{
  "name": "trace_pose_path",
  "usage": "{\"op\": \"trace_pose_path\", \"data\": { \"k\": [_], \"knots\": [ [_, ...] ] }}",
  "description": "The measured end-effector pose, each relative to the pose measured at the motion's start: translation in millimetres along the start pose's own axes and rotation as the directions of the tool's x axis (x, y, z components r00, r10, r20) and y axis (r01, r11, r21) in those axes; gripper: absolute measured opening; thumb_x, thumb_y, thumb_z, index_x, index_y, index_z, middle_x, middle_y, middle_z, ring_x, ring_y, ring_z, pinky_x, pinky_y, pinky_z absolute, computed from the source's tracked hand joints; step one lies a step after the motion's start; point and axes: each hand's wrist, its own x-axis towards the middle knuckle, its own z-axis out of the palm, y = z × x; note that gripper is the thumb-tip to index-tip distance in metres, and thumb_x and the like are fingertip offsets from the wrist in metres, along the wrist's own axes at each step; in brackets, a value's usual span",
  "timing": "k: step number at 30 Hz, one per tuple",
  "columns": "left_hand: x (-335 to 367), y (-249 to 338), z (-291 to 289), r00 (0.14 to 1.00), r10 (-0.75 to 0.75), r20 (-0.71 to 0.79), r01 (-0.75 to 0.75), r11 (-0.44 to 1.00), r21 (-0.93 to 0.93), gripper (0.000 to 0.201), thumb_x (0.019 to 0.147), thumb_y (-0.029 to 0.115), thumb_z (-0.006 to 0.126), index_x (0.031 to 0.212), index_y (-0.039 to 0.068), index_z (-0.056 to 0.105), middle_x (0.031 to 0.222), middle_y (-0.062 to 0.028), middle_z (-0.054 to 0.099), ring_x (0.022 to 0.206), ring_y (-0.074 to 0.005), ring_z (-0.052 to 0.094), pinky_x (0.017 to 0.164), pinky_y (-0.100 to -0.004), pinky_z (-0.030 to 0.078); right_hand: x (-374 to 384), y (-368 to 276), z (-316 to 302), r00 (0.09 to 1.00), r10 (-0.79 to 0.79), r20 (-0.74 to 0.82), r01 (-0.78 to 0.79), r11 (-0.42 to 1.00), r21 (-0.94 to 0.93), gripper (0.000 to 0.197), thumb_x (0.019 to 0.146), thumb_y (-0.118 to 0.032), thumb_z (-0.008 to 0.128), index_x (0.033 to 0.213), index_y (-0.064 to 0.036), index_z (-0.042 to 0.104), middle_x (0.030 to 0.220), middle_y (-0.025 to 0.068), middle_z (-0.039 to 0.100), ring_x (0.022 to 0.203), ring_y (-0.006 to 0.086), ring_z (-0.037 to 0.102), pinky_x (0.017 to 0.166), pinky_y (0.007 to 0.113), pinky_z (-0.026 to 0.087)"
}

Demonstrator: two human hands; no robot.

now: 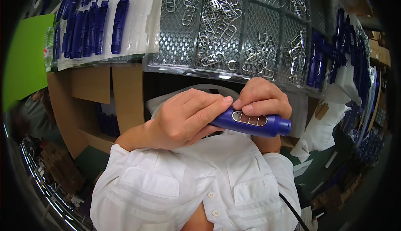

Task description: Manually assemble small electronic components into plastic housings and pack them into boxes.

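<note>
A dark blue plastic tubular housing (238, 126) lies almost level in front of my chest, with a narrower round end on the right. My left hand (177, 116) is closed around its left part, the fingertips along its top. From behind, my right hand (265, 97) curls about the right part. Its thumb and fingertip touch the upper edge of an oval silver trim frame (252, 119) with cross bars, which lies in the housing's long opening. Whether the frame is fully seated I cannot tell. Beyond the hands, a clear compartment tray (177, 43) holds many loose silver frames (219, 32).
Blue half shells (120, 24) lie in rows on white sheeting at the far left. More blue parts (316, 61) are stacked right of the tray. An open cardboard box (127, 101) stands left of my arm. A green panel (27, 59) is at the left edge.
</note>
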Motion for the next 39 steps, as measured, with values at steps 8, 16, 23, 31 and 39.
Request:
{"op": "trace_pose_path", "data": {
  "k": [8, 16, 23, 31, 39],
  "knots": [
    [-8.2, 4.2, 14.7, 0.978, 0.178, -0.106, -0.145, 0.953, 0.265, 0.050, 0.082, 0.016, 0.078, 0.122, -0.012, 0.066, 0.098, -0.0164, 0.071, 0.080, -0.0256, 0.069, 0.064, -0.0337, 0.058, -13.6, -12.7, 6.9, 0.997, 0.048, -0.060, -0.049, 0.999, -0.014, 0.026, 0.081, -0.009, 0.086, 0.101, -0.0068, 0.069, 0.091, 0.0121, 0.075, 0.077, 0.0249, 0.074, 0.062, 0.034, 0.056],
    [-5.2, 3.4, 8.9, 0.989, 0.114, -0.090, -0.093, 0.974, 0.206, 0.049, 0.076, 0.015, 0.085, 0.118, -0.007, 0.070, 0.107, -0.0157, 0.071, 0.087, -0.0276, 0.066, 0.068, -0.0354, 0.055, -19.7, 1.1, 3.2, 0.994, 0.088, -0.060, -0.091, 0.995, -0.049, 0.026, 0.081, -0.007, 0.085, 0.101, -0.0029, 0.069, 0.093, 0.0157, 0.074, 0.080, 0.0263, 0.073, 0.066, 0.034, 0.058],
    [-5.8, 0.1, -4.5, 0.995, 0.038, -0.092, -0.026, 0.992, 0.127, 0.045, 0.096, 0.027, 0.073, 0.126, -0.006, 0.068, 0.118, -0.0184, 0.068, 0.101, -0.0332, 0.062, 0.079, -0.0399, 0.053, -13.6, -2.9, 3.5, 0.988, 0.153, -0.034, -0.146, 0.977, 0.154, 0.018, 0.083, -0.006, 0.082, 0.093, -0.0027, 0.068, 0.086, 0.0163, 0.072, 0.075, 0.0257, 0.070, 0.065, 0.035, 0.054],
    [2.9, 2.9, -11.5, 0.880, -0.347, 0.323, 0.463, 0.778, -0.424, 0.044, 0.094, 0.018, 0.076, 0.131, -0.004, 0.065, 0.102, -0.0143, 0.070, 0.084, -0.0224, 0.066, 0.075, -0.0318, 0.052, -19.1, -9.5, -2.4, 0.943, 0.318, -0.101, -0.280, 0.919, 0.278, 0.045, 0.082, -0.004, 0.083, 0.122, 0.0076, 0.065, 0.120, 0.0266, 0.067, 0.094, 0.0270, 0.072, 0.080, 0.035, 0.060],
    [6.7, 8.7, -2.4, 0.904, -0.400, 0.152, 0.426, 0.802, -0.419, 0.045, 0.094, 0.017, 0.078, 0.133, -0.002, 0.064, 0.106, -0.0099, 0.071, 0.089, -0.0146, 0.067, 0.073, -0.0253, 0.052, -42.7, -34.6, -12.0, 0.809, 0.569, -0.148, -0.463, 0.772, 0.435, 0.042, 0.093, 0.006, 0.067, 0.133, 0.0133, 0.057, 0.123, 0.0240, 0.069, 0.116, 0.0289, 0.069, 0.101, 0.040, 0.055]
  ]
}}
